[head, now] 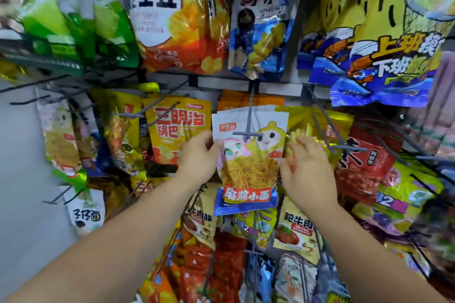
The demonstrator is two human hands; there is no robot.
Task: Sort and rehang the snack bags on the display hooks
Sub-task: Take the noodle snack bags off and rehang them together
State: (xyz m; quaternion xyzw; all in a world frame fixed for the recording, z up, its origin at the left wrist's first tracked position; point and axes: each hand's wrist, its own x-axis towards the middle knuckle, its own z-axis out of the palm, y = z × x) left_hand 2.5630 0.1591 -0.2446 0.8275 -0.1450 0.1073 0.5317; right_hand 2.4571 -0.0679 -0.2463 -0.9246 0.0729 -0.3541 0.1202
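Observation:
A white and blue noodle snack bag (pixel 248 165) with two cartoon faces hangs at the middle of the rack, threaded on a grey display hook (pixel 247 134) whose tip sticks out in front of it. My left hand (pixel 198 155) pinches the bag's left edge with thumb on the front. My right hand (pixel 307 167) holds the bag's right edge, fingers curled behind it against a yellow bag. Behind the noodle bag sit orange bags on the same hook.
A yellow sandwich-cracker bag (pixel 176 128) hangs left of it, red bags (pixel 362 162) right, beef-flavour bags (pixel 294 229) below. Blue-yellow bags (pixel 261 19) and large shrimp bags (pixel 384 39) hang above. Several bare hooks (pixel 29 102) jut out at the left by a grey wall.

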